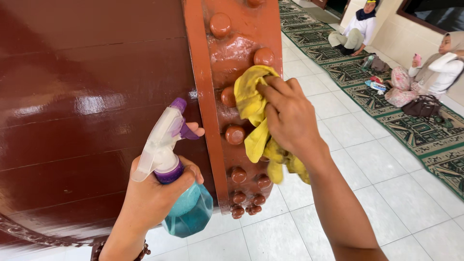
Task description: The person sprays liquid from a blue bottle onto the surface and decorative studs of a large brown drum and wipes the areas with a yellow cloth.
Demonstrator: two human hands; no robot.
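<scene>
My left hand (pixel 152 195) grips a spray bottle (pixel 181 203) with teal liquid, a white head and a purple trigger, its nozzle aimed at a big glossy dark-red drum (pixel 87 96). One finger rests on the trigger. My right hand (pixel 290 116) presses a yellow cloth (pixel 251 101) against the drum's orange-brown end band (pixel 232 53), which carries rows of round wooden studs and looks wet. Part of the cloth hangs down below my wrist.
White tiled floor (pixel 377 159) lies to the right. A green patterned carpet (pixel 415 130) runs along the far wall. Two people sit on it, one at the back (pixel 355 29) and one at the right (pixel 435 67), with bags and small items beside them.
</scene>
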